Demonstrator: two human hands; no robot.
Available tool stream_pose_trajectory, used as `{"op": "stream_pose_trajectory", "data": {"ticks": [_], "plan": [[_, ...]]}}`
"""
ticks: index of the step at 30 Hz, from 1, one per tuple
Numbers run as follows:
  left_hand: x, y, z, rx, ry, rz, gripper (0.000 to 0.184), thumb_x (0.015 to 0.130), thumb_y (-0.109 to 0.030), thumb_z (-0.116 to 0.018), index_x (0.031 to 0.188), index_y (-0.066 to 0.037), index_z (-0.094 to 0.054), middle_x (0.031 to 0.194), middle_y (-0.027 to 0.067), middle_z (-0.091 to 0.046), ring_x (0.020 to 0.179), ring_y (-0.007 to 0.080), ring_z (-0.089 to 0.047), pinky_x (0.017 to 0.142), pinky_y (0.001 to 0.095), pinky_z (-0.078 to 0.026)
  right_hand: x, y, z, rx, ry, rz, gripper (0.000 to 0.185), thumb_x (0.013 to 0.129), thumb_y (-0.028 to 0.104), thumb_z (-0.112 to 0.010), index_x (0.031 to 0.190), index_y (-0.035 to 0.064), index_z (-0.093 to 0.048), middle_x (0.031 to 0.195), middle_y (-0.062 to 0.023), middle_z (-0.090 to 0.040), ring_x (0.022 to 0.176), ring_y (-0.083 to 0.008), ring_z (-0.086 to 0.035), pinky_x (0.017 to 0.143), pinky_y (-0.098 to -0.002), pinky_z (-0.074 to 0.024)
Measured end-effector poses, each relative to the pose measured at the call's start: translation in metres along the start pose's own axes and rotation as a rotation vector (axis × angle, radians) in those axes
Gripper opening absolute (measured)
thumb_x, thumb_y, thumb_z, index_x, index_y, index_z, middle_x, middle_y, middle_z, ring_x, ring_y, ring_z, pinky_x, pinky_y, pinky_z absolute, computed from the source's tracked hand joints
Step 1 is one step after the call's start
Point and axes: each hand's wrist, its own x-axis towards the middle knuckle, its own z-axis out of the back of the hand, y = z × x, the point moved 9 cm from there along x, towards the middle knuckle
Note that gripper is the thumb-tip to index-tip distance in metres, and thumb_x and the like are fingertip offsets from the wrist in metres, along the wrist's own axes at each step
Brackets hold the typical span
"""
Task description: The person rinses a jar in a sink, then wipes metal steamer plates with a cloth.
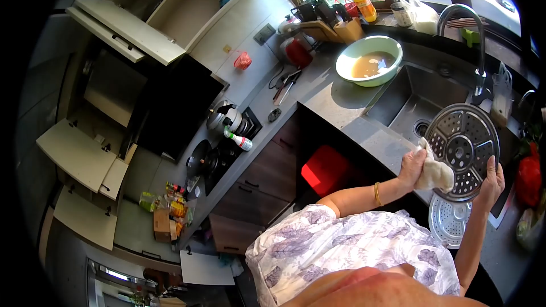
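Note:
A round metal steamer plate with many holes (470,136) is held up over the front edge of the steel sink (424,88). My right hand (492,185) grips its lower right rim. In my left hand (412,169) is a bunched off-white cloth (435,174), which lies against the plate's left side. Below the held plate, a second perforated metal plate (449,222) rests on the counter, partly hidden by the first plate and my body.
A pale green basin (369,78) of cloudy water stands left of the sink. The curved faucet (482,40) rises behind the sink. A red bag (529,181) lies at far right. A spray bottle (238,139) stands by the stove.

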Motion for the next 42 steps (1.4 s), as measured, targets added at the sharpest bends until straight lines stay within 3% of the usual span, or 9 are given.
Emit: {"op": "stream_pose_trajectory", "data": {"ticks": [12,14,20,22,26,28,31,34,42], "plan": [[-0.016,0.042,-0.070,-0.306,-0.027,0.198,0.024,0.093,-0.031,-0.048,0.091,-0.009,-0.055,0.081,0.0009,-0.057,0.074,0.0104,-0.057,0.066,0.0267,-0.050,-0.011,0.025,-0.009,0.005,-0.275,0.312,0.019,0.090,0.020,-0.058,0.089,0.0017,-0.062,0.080,-0.0006,-0.064,0.066,-0.0049,-0.054,0.059,-0.0175,-0.0420],[-0.004,0.035,-0.064,-0.207,-0.004,0.075,0.022,0.092,-0.029,-0.050,0.094,-0.007,-0.054,0.083,0.0014,-0.058,0.072,0.0098,-0.056,0.065,0.0266,-0.050,-0.012,0.027,0.001,0.024,-0.331,0.340,0.020,0.090,0.021,-0.057,0.090,0.0015,-0.062,0.079,-0.0008,-0.064,0.066,-0.0057,-0.055,0.061,-0.0185,-0.0437],[0.009,-0.109,-0.068,0.569,0.143,-0.650,0.019,0.082,-0.020,-0.063,0.082,-0.002,-0.055,0.073,0.0007,-0.055,0.065,0.0056,-0.048,0.057,0.0234,-0.044,0.011,0.032,0.016,0.075,0.068,0.290,0.046,0.091,0.033,-0.047,0.121,-0.0012,-0.043,0.119,-0.0102,-0.052,0.112,-0.0162,-0.047,0.093,-0.0328,-0.0349],[0.016,-0.130,-0.076,0.784,0.333,-0.609,0.016,0.078,-0.015,-0.064,0.079,-0.002,-0.055,0.069,0.0014,-0.054,0.064,0.0064,-0.047,0.055,0.0243,-0.042,0.018,0.059,0.014,-0.204,0.101,0.241,0.047,0.090,0.035,-0.049,0.121,0.0004,-0.044,0.120,-0.0105,-0.051,0.115,-0.0186,-0.046,0.093,-0.0311,-0.0346],[0.003,-0.152,-0.102,1.151,0.695,-0.633,0.014,0.067,-0.009,-0.067,0.077,-0.003,-0.059,0.064,0.0055,-0.054,0.060,0.0134,-0.050,0.054,0.0287,-0.043,0.029,0.085,-0.024,-0.577,0.340,0.398,0.045,0.087,0.034,-0.055,0.121,0.0060,-0.046,0.115,-0.0107,-0.054,0.111,-0.0193,-0.048,0.092,-0.0308,-0.0359],[-0.017,-0.172,-0.129,1.214,0.848,-0.807,0.020,0.062,-0.015,-0.069,0.078,-0.007,-0.059,0.068,0.0097,-0.057,0.061,0.0267,-0.055,0.056,0.0342,-0.044,0.002,0.087,-0.072,-0.588,0.641,0.237,0.042,0.086,0.032,-0.059,0.117,0.0051,-0.049,0.106,-0.0080,-0.057,0.098,-0.0168,-0.054,0.081,-0.0287,-0.0430],[-0.019,-0.171,-0.144,1.243,0.985,-0.874,0.022,0.063,-0.020,-0.072,0.079,-0.008,-0.062,0.070,0.0118,-0.060,0.061,0.0282,-0.058,0.056,0.0325,-0.047,-0.029,0.074,-0.114,-0.771,0.886,0.338,0.030,0.085,0.030,-0.060,0.092,0.0008,-0.057,0.079,-0.0041,-0.053,0.075,-0.0084,-0.048,0.069,-0.0264,-0.0427],[-0.010,-0.154,-0.136,1.177,0.902,-0.459,0.013,0.069,-0.011,-0.065,0.077,-0.002,-0.060,0.065,0.0060,-0.059,0.059,0.0129,-0.058,0.056,0.0284,-0.047,-0.023,0.050,-0.108,-0.818,0.856,0.391,0.030,0.087,0.028,-0.060,0.081,-0.0019,-0.061,0.058,-0.0007,-0.045,0.058,-0.0070,-0.041,0.052,-0.0262,-0.0355],[0.024,-0.122,-0.073,1.044,0.741,-0.420,0.010,0.076,-0.007,-0.057,0.083,-0.001,-0.061,0.069,-0.0023,-0.056,0.062,0.0035,-0.050,0.056,0.0209,-0.044,-0.002,0.038,-0.055,-0.568,0.457,0.179,0.024,0.087,0.025,-0.061,0.079,0.0029,-0.067,0.059,0.0056,-0.053,0.051,-0.0012,-0.044,0.044,-0.0187,-0.0344]]}}
